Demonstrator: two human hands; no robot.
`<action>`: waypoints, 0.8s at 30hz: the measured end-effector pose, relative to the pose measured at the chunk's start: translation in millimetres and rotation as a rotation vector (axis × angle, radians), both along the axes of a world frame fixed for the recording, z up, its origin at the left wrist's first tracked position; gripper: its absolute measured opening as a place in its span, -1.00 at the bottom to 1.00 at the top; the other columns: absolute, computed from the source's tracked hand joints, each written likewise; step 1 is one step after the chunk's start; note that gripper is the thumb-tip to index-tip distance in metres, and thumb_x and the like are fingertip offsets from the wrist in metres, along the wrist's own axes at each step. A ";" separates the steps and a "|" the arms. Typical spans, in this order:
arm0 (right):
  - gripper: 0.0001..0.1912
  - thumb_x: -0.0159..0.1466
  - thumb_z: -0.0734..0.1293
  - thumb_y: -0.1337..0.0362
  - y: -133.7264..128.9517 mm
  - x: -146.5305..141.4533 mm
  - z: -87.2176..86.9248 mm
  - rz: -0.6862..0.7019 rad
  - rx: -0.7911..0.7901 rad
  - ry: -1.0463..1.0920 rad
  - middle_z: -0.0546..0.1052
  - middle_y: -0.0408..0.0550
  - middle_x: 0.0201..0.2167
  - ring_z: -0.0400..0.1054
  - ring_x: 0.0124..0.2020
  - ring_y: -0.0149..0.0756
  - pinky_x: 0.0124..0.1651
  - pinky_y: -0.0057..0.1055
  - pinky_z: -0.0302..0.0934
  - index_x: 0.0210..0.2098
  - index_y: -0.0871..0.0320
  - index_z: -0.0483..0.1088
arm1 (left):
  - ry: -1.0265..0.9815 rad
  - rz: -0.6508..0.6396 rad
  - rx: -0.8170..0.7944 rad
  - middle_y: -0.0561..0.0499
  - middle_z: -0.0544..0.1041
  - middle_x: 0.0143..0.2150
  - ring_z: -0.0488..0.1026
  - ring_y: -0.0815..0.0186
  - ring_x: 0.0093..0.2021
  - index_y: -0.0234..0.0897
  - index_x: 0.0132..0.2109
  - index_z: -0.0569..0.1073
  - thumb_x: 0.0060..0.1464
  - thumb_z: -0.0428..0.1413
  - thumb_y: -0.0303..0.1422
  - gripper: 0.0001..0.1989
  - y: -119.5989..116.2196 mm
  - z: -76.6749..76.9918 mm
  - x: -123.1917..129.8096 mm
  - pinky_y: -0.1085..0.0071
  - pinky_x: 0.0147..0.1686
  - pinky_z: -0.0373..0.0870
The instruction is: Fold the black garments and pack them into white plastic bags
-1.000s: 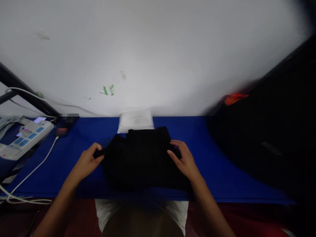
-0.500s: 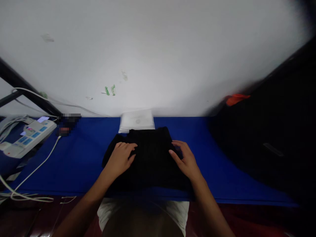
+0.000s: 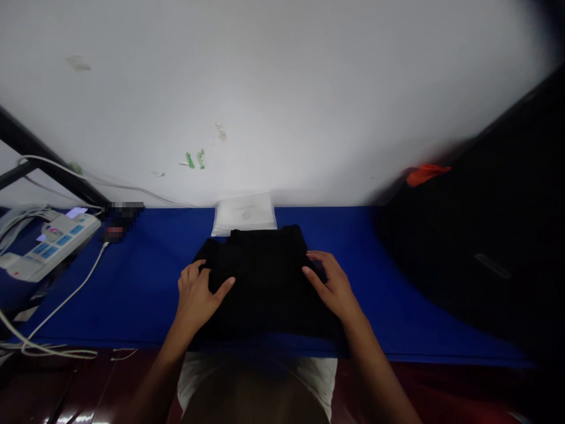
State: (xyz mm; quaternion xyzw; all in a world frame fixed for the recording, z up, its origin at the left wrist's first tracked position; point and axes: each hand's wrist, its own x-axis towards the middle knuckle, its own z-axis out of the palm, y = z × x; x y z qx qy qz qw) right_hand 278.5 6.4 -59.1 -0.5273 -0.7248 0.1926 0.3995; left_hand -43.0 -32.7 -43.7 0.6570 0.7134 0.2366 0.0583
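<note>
A folded black garment (image 3: 265, 282) lies in front of me on the blue table (image 3: 145, 294); its exact kind cannot be made out in the dark cloth. My left hand (image 3: 197, 291) rests at its left edge, thumb and fingers spread over the cloth. At the right edge, my right hand (image 3: 330, 284) touches the garment with thumb and fingers apart. Just behind the garment sits a flat stack of white, plastic-looking packets (image 3: 244, 213), its front edge close to the cloth.
A white power strip (image 3: 62, 241) with cables stands at the left, beside a dark, partly pixelated device (image 3: 121, 221). A large black object (image 3: 477, 235) fills the right side, with an orange piece (image 3: 426, 174) on it. A white wall (image 3: 309, 106) rises behind the table.
My left hand has moved left from the top of the garment to its left edge, its fingers spreading. My right hand has stayed in place.
</note>
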 end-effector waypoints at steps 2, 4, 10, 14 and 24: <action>-0.70 0.36 0.25 0.03 -0.3 0.2 0.3 -0.003 0.004 -0.001 0.43 0.04 0.02 0.36 0.05 -0.07 0.08 -0.04 0.32 0.01 0.01 0.32 | 0.017 -0.012 -0.002 -0.26 0.38 0.13 0.23 -0.23 0.18 -0.26 -0.29 0.46 0.09 0.13 -0.01 -0.63 2.2 1.7 3.5 -0.23 0.11 0.20; -0.70 0.36 0.25 0.04 -0.6 0.6 0.6 -0.009 0.005 -0.003 0.44 0.04 0.01 0.36 0.03 -0.07 0.07 -0.06 0.32 0.00 0.01 0.33 | -0.019 -0.005 0.051 -0.22 0.40 0.11 0.25 -0.17 0.16 -0.24 -0.30 0.43 0.12 0.12 -0.13 -0.75 6.0 5.8 4.4 -0.18 0.11 0.22; -0.69 0.36 0.26 0.04 -1.2 1.2 1.7 -0.014 0.002 0.005 0.43 0.04 0.01 0.38 -0.01 -0.12 0.04 -0.10 0.33 0.01 0.04 0.33 | -0.216 -0.083 0.373 -0.12 0.43 0.01 0.36 0.05 0.04 -0.21 -0.25 0.33 0.04 0.11 -0.42 -0.89 18.4 26.0 2.2 0.03 0.05 0.33; -0.68 0.36 0.26 0.04 -1.7 0.9 2.9 -0.016 -0.003 -0.004 0.44 0.04 0.00 0.38 -0.02 -0.12 0.04 -0.11 0.32 0.00 0.05 0.34 | -0.232 -0.416 0.300 -0.09 0.42 0.04 0.38 0.13 0.05 -0.20 -0.19 0.32 -0.05 0.08 -0.56 -0.74 21.1 35.0 22.8 0.15 0.04 0.36; -0.72 0.36 0.27 0.12 -3.0 3.2 2.8 0.031 0.045 -0.044 0.46 0.03 -0.02 0.36 0.00 -0.10 0.07 -0.05 0.30 0.03 0.03 0.32 | 0.284 -0.683 0.007 -0.14 0.47 0.01 0.41 0.02 0.04 -0.26 0.00 0.38 0.01 0.24 -0.43 -0.61 23.7 24.9 76.7 0.09 -0.02 0.34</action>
